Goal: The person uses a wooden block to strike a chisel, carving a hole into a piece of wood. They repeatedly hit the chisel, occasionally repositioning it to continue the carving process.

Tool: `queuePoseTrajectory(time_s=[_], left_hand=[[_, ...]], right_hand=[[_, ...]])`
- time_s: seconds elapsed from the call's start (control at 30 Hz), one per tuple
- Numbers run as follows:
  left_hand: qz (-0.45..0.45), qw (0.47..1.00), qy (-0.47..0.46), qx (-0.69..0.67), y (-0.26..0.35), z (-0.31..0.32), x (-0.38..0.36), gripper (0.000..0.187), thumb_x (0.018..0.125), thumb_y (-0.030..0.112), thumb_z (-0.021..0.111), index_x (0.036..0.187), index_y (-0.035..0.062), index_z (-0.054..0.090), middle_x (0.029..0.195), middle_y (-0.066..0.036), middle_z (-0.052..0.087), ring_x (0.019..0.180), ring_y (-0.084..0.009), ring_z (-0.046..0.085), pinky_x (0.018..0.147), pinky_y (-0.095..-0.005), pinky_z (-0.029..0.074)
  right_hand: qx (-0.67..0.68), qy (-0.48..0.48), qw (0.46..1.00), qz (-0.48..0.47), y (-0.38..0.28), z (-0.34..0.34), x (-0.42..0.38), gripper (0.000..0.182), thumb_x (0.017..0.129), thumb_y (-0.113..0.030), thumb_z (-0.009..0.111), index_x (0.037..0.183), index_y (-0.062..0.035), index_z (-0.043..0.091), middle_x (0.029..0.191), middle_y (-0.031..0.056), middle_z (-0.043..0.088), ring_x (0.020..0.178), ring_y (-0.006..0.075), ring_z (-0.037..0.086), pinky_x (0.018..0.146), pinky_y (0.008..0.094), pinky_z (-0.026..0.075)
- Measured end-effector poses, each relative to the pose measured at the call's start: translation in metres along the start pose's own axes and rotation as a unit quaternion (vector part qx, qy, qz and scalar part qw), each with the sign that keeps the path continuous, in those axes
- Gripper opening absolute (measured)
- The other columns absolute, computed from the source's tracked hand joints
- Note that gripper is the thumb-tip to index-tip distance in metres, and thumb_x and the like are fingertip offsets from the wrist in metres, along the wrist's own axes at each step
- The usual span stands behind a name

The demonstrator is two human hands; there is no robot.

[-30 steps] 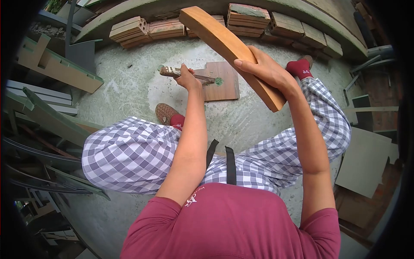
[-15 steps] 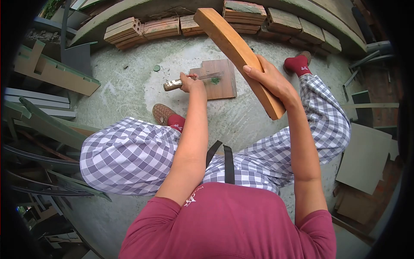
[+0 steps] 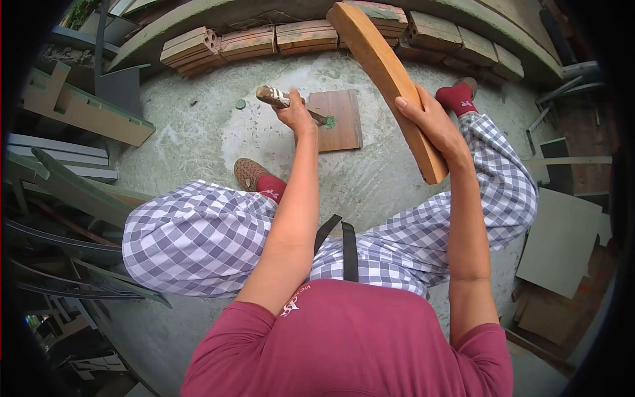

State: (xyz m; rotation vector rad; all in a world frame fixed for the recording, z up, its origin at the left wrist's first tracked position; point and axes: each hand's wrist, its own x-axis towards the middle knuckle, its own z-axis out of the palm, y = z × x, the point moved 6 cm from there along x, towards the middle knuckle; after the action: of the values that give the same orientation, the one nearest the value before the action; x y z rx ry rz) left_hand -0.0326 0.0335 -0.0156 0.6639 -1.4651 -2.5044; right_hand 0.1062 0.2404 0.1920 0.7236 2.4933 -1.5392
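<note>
My left hand [image 3: 297, 118] is closed around the thick, white-marked wooden handle of a chisel [image 3: 271, 96]. Its flat metal blade slants down to a small green patch of paste [image 3: 331, 122]. That patch lies on a flat brown wooden board [image 3: 342, 135] on the floor, partly hidden behind my left hand. In my right hand [image 3: 436, 126] is a curved wooden piece [image 3: 380, 63], gripped near its lower end with the thumb across its face. The piece is raised and slanted, its upper end pointing away from me to the left.
A row of hollow bricks [image 3: 306, 38] runs along the low curved wall at the back. Cut boards [image 3: 92, 109] lean on the left, with more panels [image 3: 559, 241] on the right. A small green cap [image 3: 241, 104] lies on the concrete floor [image 3: 192, 142].
My left hand has tipped the chisel's handle upward, so the blade now angles down at the green paste. The curved wooden piece has shifted slightly right in my right hand.
</note>
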Motion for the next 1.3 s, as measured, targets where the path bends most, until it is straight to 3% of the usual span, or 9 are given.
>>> queuePoseTrajectory(time_s=[0.43,0.63,0.83,1.0,1.03,1.07,1.13,1.2,1.3], left_hand=[[0.091,0.983,-0.068,0.143,-0.004,0.015,-0.026,0.039,0.079,0.013,0.071,0.108,-0.0018,0.049,0.09,-0.007,0.058,0.08,-0.0169,0.054,0.079,-0.0312,0.045],[0.189,0.967,-0.091,0.146,0.016,0.033,-0.043,0.043,0.078,0.007,0.07,0.114,-0.0021,0.05,0.105,-0.011,0.061,0.094,-0.0199,0.058,0.087,-0.0314,0.044],[0.12,0.972,-0.109,0.17,-0.005,0.026,-0.037,0.039,0.079,0.008,0.069,0.112,-0.0016,0.05,0.103,-0.008,0.057,0.093,-0.0174,0.054,0.087,-0.029,0.042],[0.191,0.956,-0.216,0.049,-0.005,0.032,-0.045,0.036,0.084,0.019,0.064,0.111,-0.0006,0.05,0.102,-0.011,0.059,0.096,-0.0207,0.055,0.087,-0.0329,0.044],[0.069,0.97,-0.228,-0.042,-0.052,0.026,-0.025,0.029,0.084,0.014,0.063,0.107,-0.0005,0.052,0.102,-0.011,0.059,0.093,-0.0215,0.055,0.084,-0.0337,0.045],[0.065,0.97,-0.23,-0.042,-0.055,0.029,-0.025,0.029,0.084,0.014,0.063,0.107,-0.0005,0.052,0.102,-0.011,0.059,0.093,-0.0215,0.055,0.084,-0.0337,0.045],[0.217,0.933,-0.169,0.234,-0.037,0.022,-0.036,0.024,0.086,0.012,0.063,0.103,-0.0018,0.053,0.099,-0.007,0.058,0.093,-0.0165,0.054,0.081,-0.0279,0.044],[0.157,0.933,-0.171,0.274,-0.014,0.03,-0.04,0.025,0.086,0.013,0.064,0.104,-0.0006,0.053,0.101,-0.007,0.058,0.092,-0.0161,0.054,0.08,-0.0281,0.045],[0.119,0.979,-0.14,0.088,-0.026,0.019,-0.021,0.027,0.088,0.012,0.06,0.109,-0.0011,0.052,0.102,-0.008,0.057,0.091,-0.019,0.055,0.082,-0.0322,0.046]], right_hand=[[-0.242,-0.07,0.929,-0.27,-0.158,0.001,0.003,0.088,0.071,-0.061,0.062,0.131,0.0005,0.044,0.101,0.0241,0.061,0.088,0.0291,0.063,0.078,0.0354,0.048],[-0.473,-0.175,0.842,-0.19,-0.121,0.039,0.036,0.069,0.072,-0.055,0.061,0.113,-0.0006,0.054,0.084,0.0232,0.067,0.077,0.0373,0.066,0.071,0.0435,0.053],[-0.348,-0.114,0.896,-0.25,-0.187,0.032,0.003,0.065,0.071,-0.053,0.058,0.105,0.0021,0.056,0.084,0.023,0.066,0.078,0.0357,0.066,0.069,0.0429,0.054],[-0.43,-0.133,0.859,-0.245,-0.09,0.073,0.041,0.074,0.068,-0.059,0.062,0.114,-0.0014,0.054,0.081,0.0241,0.066,0.074,0.0376,0.066,0.067,0.0424,0.054],[-0.431,-0.126,0.86,-0.243,-0.095,0.068,0.046,0.074,0.068,-0.059,0.062,0.114,-0.0014,0.054,0.081,0.0241,0.066,0.074,0.0376,0.066,0.067,0.0424,0.054],[-0.442,-0.135,0.854,-0.239,-0.105,0.068,0.048,0.072,0.068,-0.059,0.062,0.113,-0.0017,0.055,0.081,0.024,0.066,0.075,0.0373,0.066,0.068,0.0426,0.054],[-0.408,-0.141,0.871,-0.235,-0.126,0.062,0.037,0.069,0.069,-0.057,0.062,0.11,-0.0014,0.056,0.082,0.0237,0.066,0.078,0.0369,0.066,0.069,0.043,0.054],[-0.335,-0.131,0.907,-0.22,-0.147,0.054,0.024,0.071,0.069,-0.057,0.062,0.112,-0.0014,0.055,0.084,0.0236,0.066,0.077,0.0369,0.066,0.069,0.0432,0.054],[-0.297,-0.107,0.918,-0.24,-0.152,0.052,0.01,0.064,0.069,-0.05,0.061,0.109,-0.0007,0.055,0.084,0.0224,0.066,0.079,0.0366,0.065,0.071,0.0437,0.053]])
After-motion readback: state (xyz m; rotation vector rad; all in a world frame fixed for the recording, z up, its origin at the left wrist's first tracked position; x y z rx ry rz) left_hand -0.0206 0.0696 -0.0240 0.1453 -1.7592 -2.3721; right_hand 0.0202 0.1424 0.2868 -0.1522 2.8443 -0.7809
